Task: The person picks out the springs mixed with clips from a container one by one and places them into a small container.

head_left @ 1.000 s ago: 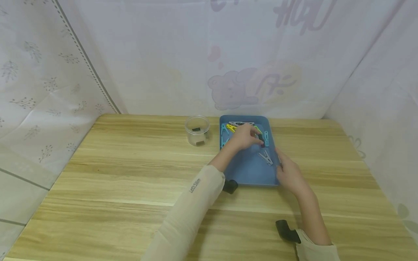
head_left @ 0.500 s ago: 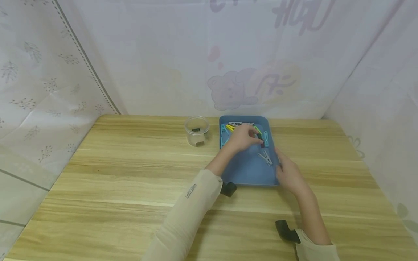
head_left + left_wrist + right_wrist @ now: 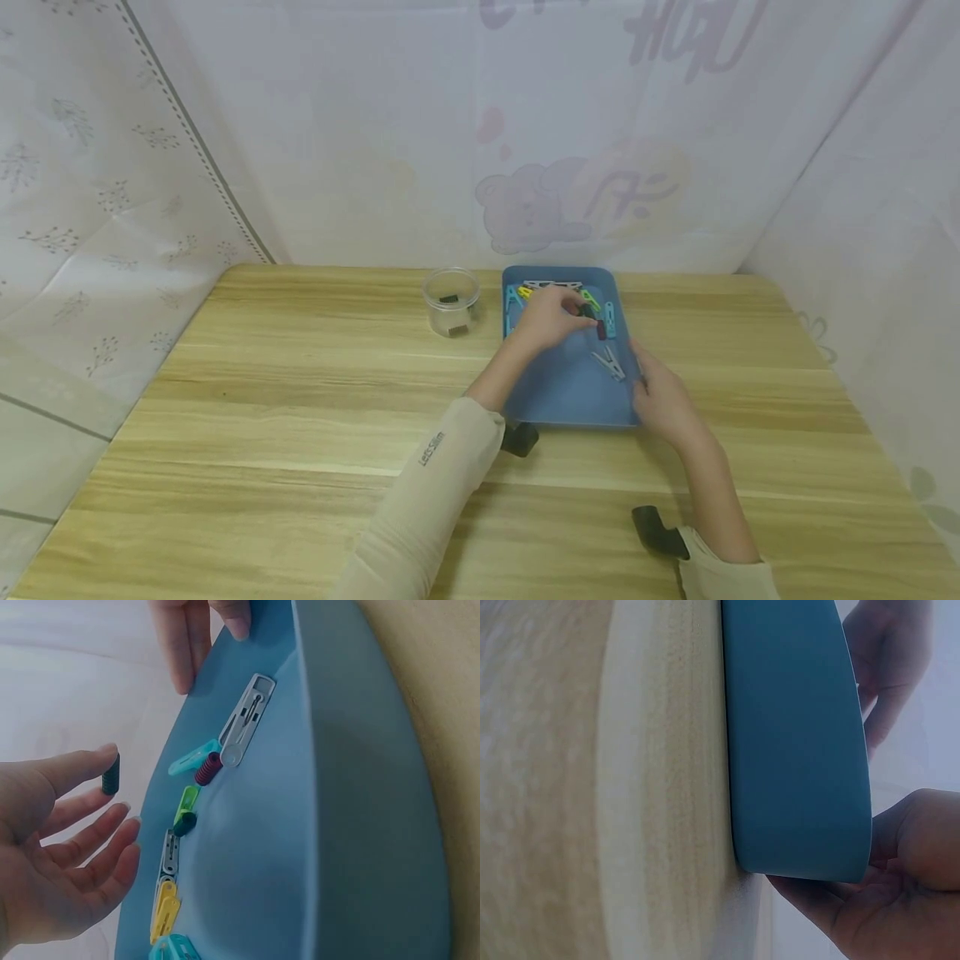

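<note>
My left hand [image 3: 551, 318] is over the blue tray [image 3: 573, 404], pinching a small dark green ribbed cylinder [image 3: 111, 776] between thumb and index finger; the other fingers are spread loosely. Below it in the tray lie a dark red ribbed cylinder [image 3: 208, 769] and another dark green one [image 3: 184, 823]. Around them are clothespins: a grey one [image 3: 248, 720], a turquoise one [image 3: 610, 320], a lime green one [image 3: 187, 799] and a yellow one [image 3: 165, 911]. My right hand [image 3: 663, 398] grips the tray's right wall, thumb on the inner side and fingers outside.
Left of the tray stands a clear round jar [image 3: 452, 304] with several dark ribbed pieces inside. Black curved mounts [image 3: 660, 533] stick out at both sleeves. A patterned white curtain [image 3: 375, 142] rises behind the wooden table [image 3: 262, 433].
My left hand has drawn slightly left with the green cylinder, and the dark red one now shows beside the fingertips. The right hand stays on the tray's wall.
</note>
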Tool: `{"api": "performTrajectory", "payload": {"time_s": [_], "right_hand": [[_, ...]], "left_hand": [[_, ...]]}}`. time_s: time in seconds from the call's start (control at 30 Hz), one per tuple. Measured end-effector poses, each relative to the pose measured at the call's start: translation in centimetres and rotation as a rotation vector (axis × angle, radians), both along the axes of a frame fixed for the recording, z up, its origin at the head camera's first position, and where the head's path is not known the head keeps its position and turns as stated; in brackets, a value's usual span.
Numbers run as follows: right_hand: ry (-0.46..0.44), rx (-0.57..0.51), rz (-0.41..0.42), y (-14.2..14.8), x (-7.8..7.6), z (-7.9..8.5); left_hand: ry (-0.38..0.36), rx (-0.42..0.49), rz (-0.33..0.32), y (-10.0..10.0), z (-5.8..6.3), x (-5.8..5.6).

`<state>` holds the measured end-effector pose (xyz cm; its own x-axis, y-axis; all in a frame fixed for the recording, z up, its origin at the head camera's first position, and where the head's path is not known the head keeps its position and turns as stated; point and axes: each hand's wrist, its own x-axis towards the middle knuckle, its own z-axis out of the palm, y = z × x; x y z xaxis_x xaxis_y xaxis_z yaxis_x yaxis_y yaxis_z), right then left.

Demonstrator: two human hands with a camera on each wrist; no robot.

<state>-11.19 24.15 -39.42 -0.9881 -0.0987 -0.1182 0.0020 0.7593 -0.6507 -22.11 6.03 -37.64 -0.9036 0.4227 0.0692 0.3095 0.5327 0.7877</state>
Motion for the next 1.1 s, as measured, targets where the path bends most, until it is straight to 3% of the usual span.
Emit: {"api": "performTrajectory", "payload": {"time_s": [0.7, 1.1], "right_hand": [[0.000, -0.008, -0.001, 0.0, 0.1, -0.1], [-0.003, 0.009, -0.008, 0.0, 0.1, 0.0]], "left_hand": [[0.051, -0.004, 0.112, -1.0, 0.1, 1.2], [0.099, 0.059, 0.146, -2.3, -0.5, 1.5]]}}
